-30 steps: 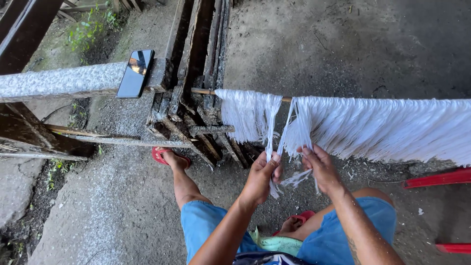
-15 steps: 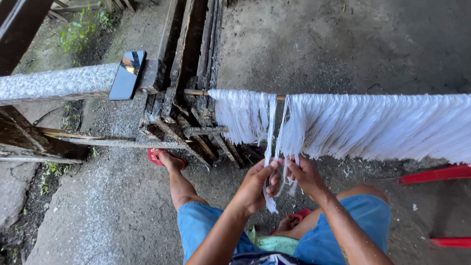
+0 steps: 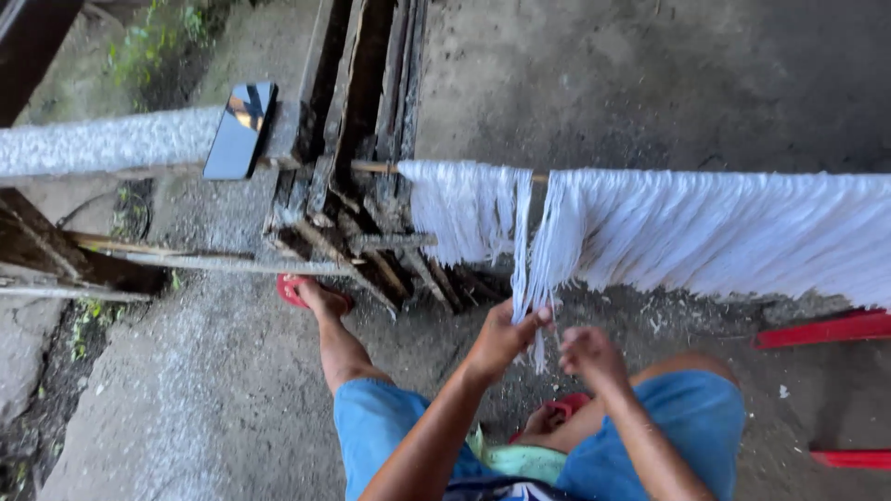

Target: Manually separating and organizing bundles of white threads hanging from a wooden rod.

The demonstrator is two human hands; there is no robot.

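I counted two hands of mine at work: my left hand (image 3: 501, 339) pinching one thin bunch of white strands (image 3: 522, 243), my right hand (image 3: 589, 354) just beside it with fingers curled. Above my fingers hung two hanks of white fibre, a small hank (image 3: 459, 209) and a wide hank (image 3: 724, 237), on one pole (image 3: 371, 168). One dark phone (image 3: 240, 130) lay far up-left of my fingers. Below them showed two red sandals, one (image 3: 295, 289) left, one (image 3: 568, 408) underneath.

Blue shorts (image 3: 380, 429), red sandals (image 3: 295, 289), bare forearms, perhaps a green shirt.
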